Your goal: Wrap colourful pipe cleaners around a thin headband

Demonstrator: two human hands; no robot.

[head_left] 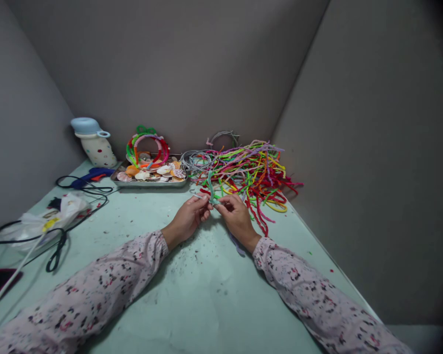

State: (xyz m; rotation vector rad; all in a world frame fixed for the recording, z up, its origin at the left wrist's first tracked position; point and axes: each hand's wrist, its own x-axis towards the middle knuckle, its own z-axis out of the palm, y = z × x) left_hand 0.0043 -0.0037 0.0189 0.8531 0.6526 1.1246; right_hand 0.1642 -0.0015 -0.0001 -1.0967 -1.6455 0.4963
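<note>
Basically, left hand [188,218] pinches a thin pale piece [197,196], right hand [239,218] pinches a teal fuzzy strand [210,184], fingertips nearly meeting, heaped colored strands [256,164] just beyond.

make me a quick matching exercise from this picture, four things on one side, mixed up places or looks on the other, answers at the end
Things:
1. bottle
2. shells
3. green strip
4. plastic bag

Places or looks:
A. between the left hand and the right hand
B. crumpled and whitish
C. in the metal tray
D. topped with a blue lid

Pairs: 1-D, 2-C, 3-A, 4-B
</note>
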